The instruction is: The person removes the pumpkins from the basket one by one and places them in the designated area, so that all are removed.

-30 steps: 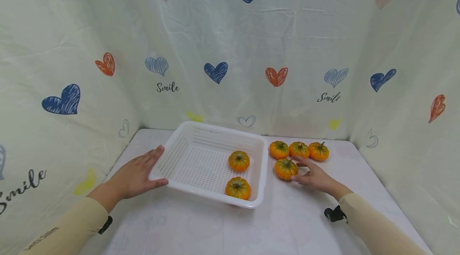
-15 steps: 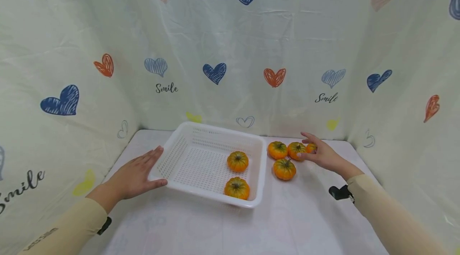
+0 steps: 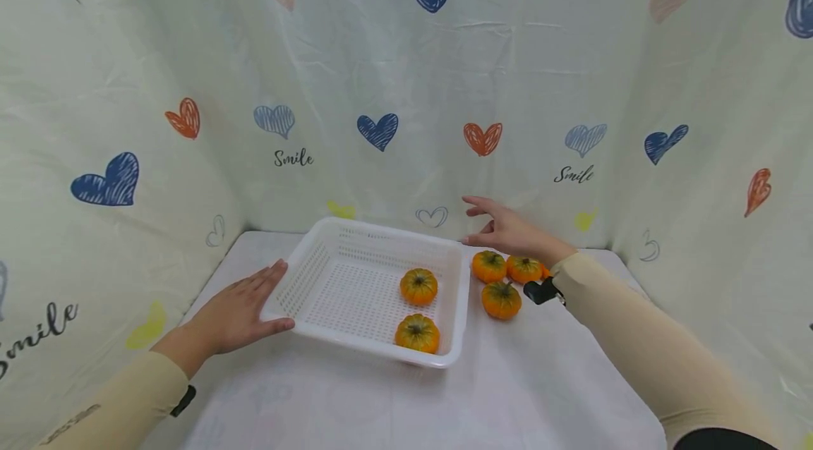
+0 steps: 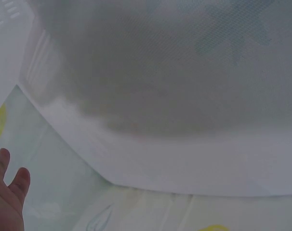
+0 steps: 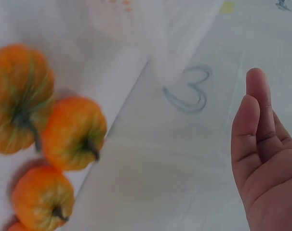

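Observation:
My left hand (image 3: 231,312) lies along the left side of a white plastic basket (image 3: 356,342), its fingers straight and the thumb spread at the near corner. Whether it bears on the rim is hard to tell. Two small orange pumpkins, one farther back (image 3: 418,286) and one nearer (image 3: 417,333), sit in the basket's right part. Above the basket's far right corner is my right hand (image 3: 511,231), fingers extended and holding nothing. In the right wrist view its fingers (image 5: 245,130) point up, apart from the pumpkins (image 5: 74,134).
Right of the basket stand several more pumpkins, one in front (image 3: 501,300) and others behind (image 3: 488,266); my right sleeve partly covers one. A white cloth covers the table (image 3: 317,400). Curtains printed with hearts (image 3: 377,131) close off the back and sides.
My right hand has gone from beside the front pumpkin, back over the rear ones, then left to the basket's far right corner. Left hand, basket and pumpkins look unmoved; the head view shifts slightly.

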A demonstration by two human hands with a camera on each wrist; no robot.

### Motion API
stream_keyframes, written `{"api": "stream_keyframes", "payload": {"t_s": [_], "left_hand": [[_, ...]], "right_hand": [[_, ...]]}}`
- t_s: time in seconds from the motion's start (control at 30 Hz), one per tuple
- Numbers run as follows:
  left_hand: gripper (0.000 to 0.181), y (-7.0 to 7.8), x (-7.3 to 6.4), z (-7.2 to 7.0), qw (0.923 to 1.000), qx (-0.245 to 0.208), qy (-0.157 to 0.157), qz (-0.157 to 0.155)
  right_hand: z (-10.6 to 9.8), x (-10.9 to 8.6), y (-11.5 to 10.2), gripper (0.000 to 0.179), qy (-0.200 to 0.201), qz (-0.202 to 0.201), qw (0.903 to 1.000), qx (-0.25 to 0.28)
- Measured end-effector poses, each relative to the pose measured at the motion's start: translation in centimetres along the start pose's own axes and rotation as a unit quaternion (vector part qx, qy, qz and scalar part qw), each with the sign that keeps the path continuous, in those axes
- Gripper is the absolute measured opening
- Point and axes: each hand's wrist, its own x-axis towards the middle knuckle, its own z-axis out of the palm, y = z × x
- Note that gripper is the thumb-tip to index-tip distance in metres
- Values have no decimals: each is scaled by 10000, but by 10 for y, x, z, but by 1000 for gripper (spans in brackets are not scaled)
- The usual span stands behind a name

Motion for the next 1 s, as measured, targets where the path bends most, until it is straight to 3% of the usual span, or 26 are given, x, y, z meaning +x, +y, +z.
{"api": "stream_keyframes", "payload": {"t_s": [0.2,0.53,0.7,0.83,1.0], "left_hand": [[106,-2,-1,3,10000,-41,-27,-18],[107,-2,0,0,10000,-21,-44,-26],[107,-1,1,-1,10000,-28,-34,-29],[106,0,1,-1,10000,-32,20,2],[106,-1,0,0,10000,-49,25,9]], "right_hand": [[20,24,-27,88,-452,-143,9989,-54],[63,59,-45,91,-1248,5,9918,-265],[79,66,-49,89,-1282,26,9915,-238],[86,68,-46,89,-1233,280,9918,-166],[93,68,-39,93,-1545,813,9843,275]]}}
